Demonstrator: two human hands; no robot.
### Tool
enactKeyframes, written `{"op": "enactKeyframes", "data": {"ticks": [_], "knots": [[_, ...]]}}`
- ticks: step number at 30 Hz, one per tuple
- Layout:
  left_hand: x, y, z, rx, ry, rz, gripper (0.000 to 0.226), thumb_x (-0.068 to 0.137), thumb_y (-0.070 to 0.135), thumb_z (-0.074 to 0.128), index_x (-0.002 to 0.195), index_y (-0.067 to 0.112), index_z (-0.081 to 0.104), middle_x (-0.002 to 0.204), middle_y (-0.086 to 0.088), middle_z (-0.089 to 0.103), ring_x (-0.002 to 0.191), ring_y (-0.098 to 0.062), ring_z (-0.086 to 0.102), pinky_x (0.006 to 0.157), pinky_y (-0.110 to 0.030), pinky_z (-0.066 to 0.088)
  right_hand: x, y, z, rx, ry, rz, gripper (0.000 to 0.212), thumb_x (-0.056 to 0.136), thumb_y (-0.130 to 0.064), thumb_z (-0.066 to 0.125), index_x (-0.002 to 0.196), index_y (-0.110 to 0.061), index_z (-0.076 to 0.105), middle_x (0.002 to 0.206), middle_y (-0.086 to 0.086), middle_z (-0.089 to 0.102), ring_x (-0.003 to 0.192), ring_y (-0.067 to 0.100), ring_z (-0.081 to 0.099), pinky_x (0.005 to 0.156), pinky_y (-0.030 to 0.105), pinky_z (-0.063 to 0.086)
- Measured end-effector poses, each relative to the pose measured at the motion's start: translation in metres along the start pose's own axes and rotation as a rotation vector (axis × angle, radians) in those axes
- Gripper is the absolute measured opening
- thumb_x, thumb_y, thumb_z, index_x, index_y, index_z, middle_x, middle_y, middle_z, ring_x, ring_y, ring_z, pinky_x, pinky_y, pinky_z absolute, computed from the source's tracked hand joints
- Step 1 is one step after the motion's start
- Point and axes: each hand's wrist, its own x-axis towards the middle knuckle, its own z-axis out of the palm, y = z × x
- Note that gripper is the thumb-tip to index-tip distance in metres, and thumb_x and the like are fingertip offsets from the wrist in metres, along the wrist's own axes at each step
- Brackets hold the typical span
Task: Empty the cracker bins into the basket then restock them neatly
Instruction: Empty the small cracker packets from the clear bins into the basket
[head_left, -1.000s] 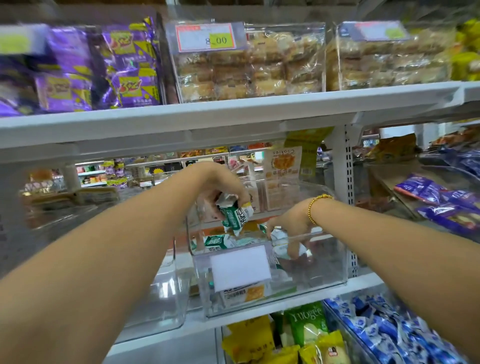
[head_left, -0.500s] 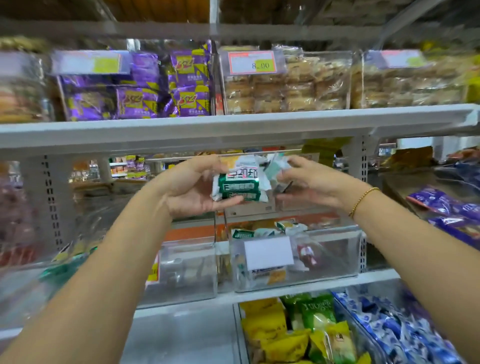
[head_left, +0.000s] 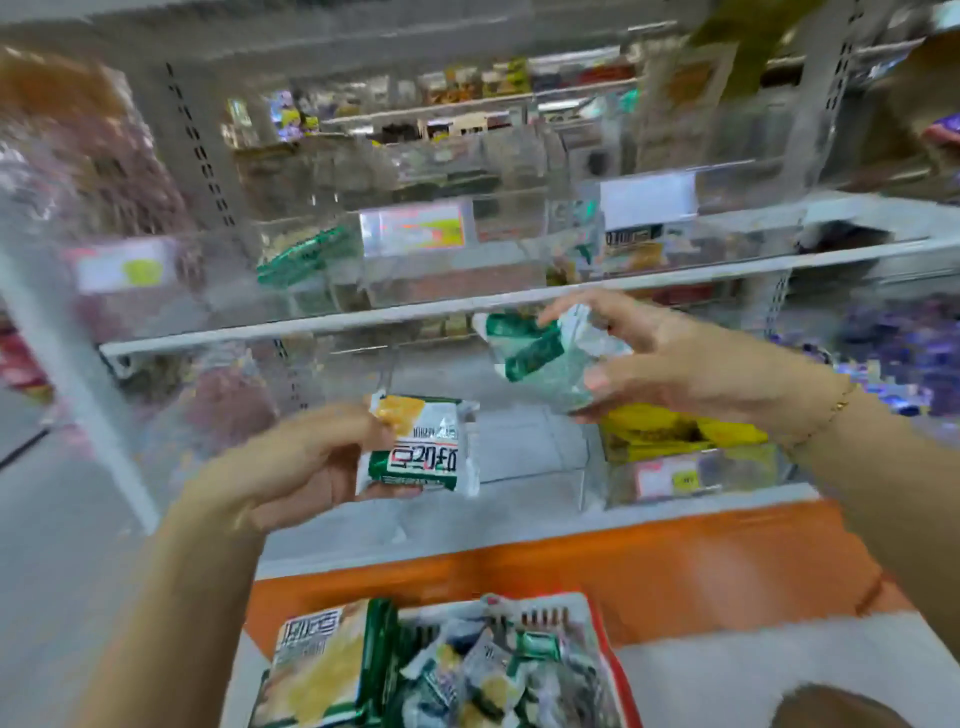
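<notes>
Left grip (head_left: 306, 462) holds inverted cracker packet (head_left: 421, 449); right grip (head_left: 675, 358), tilted green packets (head_left: 530, 353).

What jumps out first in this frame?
Two hands mid-frame, each holding crackers: the left hand grips a green-and-white cracker packet at centre, and the right hand holds a crumpled bunch of packets up and to its right. Below them, at the bottom edge, sits the basket heaped with packets, backed by a bright orange shelf base.

Bright, even illumination. Heavy motion blur throughout, strongest on the shelves (head_left: 415, 317). Wide-angle distortion bends the edges.
</notes>
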Motion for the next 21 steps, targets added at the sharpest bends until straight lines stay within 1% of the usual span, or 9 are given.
{"op": "enactKeyframes", "data": {"ticks": [2, 4, 8, 11, 13, 16, 18, 20, 21], "knots": [[-0.016, -0.023, -0.005, 0.029, 0.014, -0.029, 0.053, 0.077, 0.005, 0.061, 0.126, -0.008, 0.047, 0.128, -0.033, 0.052, 0.116, -0.047, 0.054, 0.095, -0.06, 0.046, -0.004, 0.034, 0.019, -0.105, 0.008, 0.14, 0.044, 0.079, -0.002, 0.072, 0.115, -0.023, 0.057, 0.118, -0.004, 0.058, 0.096, 0.019, 0.062, 0.075, 0.03, 0.058], [-0.025, -0.061, -0.013, -0.011, -0.016, -0.09, 0.058, 0.064, 0.01, 0.073, 0.116, -0.005, 0.051, 0.124, -0.03, 0.053, 0.116, -0.043, 0.055, 0.086, -0.051, 0.054, -0.005, 0.07, 0.035, -0.181, 0.023, 0.292, 0.049, 0.077, -0.011, 0.078, 0.117, -0.027, 0.057, 0.127, 0.0, 0.051, 0.096, 0.026, 0.065, 0.078, 0.033, 0.058], [-0.037, -0.127, -0.003, 0.003, 0.016, -0.221, 0.015, 0.087, -0.003, 0.06, 0.098, 0.001, 0.052, 0.121, -0.014, 0.053, 0.114, -0.026, 0.054, 0.072, -0.037, 0.059, -0.009, 0.149, 0.067, -0.273, 0.071, 0.529, 0.043, 0.085, -0.007, 0.068, 0.123, -0.019, 0.051, 0.114, 0.01, 0.057, 0.079, 0.016, 0.065, 0.082, 0.036, 0.058], [-0.032, -0.171, 0.003, 0.051, 0.054, -0.306, 0.054, 0.086, 0.001, 0.063, 0.134, 0.002, 0.04, 0.138, -0.01, 0.043, 0.111, -0.02, 0.053, 0.079, -0.037, 0.058, -0.011, 0.203, 0.081, -0.421, 0.083, 0.679, 0.051, 0.085, -0.015, 0.067, 0.131, -0.019, 0.044, 0.099, 0.006, 0.059, 0.078, 0.016, 0.063, 0.081, 0.034, 0.059], [-0.028, -0.195, 0.01, 0.095, 0.124, -0.318, 0.081, 0.085, 0.004, 0.065, 0.151, 0.007, 0.018, 0.154, -0.009, 0.024, 0.125, -0.026, 0.046, 0.083, -0.038, 0.057, -0.008, 0.23, 0.085, -0.555, 0.097, 0.718, 0.055, 0.086, -0.017, 0.067, 0.135, -0.018, 0.041, 0.108, 0.007, 0.058, 0.069, 0.012, 0.057, 0.063, 0.022, 0.054], [-0.022, -0.217, 0.027, 0.177, 0.204, -0.32, 0.085, 0.084, 0.006, 0.067, 0.152, 0.011, 0.015, 0.158, -0.01, 0.015, 0.131, -0.032, 0.041, 0.088, -0.04, 0.054, -0.007, 0.261, 0.089, -0.696, 0.092, 0.733, 0.056, 0.088, -0.017, 0.066, 0.137, -0.018, 0.039, 0.117, 0.006, 0.054, 0.067, 0.009, 0.049, 0.052, 0.017, 0.04], [-0.017, -0.225, 0.034, 0.185, 0.19, -0.345, 0.081, 0.085, 0.007, 0.069, 0.15, 0.012, 0.021, 0.156, -0.014, 0.018, 0.113, -0.03, 0.056, 0.084, -0.041, 0.056, -0.012, 0.279, 0.088, -0.766, 0.074, 0.774, 0.06, 0.088, -0.017, 0.065, 0.14, -0.017, 0.036, 0.113, 0.006, 0.055, 0.067, 0.009, 0.048, 0.053, 0.019, 0.041], [-0.013, -0.232, 0.037, 0.272, 0.174, -0.31, 0.077, 0.086, 0.014, 0.069, 0.149, 0.012, 0.024, 0.156, -0.013, 0.021, 0.097, -0.029, 0.064, 0.086, -0.043, 0.055, -0.019, 0.29, 0.085, -0.815, 0.033, 0.829, 0.066, 0.087, -0.018, 0.067, 0.144, -0.02, 0.033, 0.129, 0.01, 0.054, 0.07, 0.009, 0.052, 0.064, 0.024, 0.049], [-0.013, -0.232, 0.038, 0.391, 0.171, -0.283, 0.076, 0.088, 0.019, 0.067, 0.15, 0.011, 0.023, 0.156, -0.012, 0.023, 0.103, -0.029, 0.063, 0.089, -0.038, 0.052, -0.022, 0.292, 0.084, -0.838, 0.011, 0.846, 0.069, 0.086, -0.019, 0.068, 0.145, -0.023, 0.032, 0.135, 0.01, 0.051, 0.075, 0.01, 0.056, 0.071, 0.026, 0.053]]}}
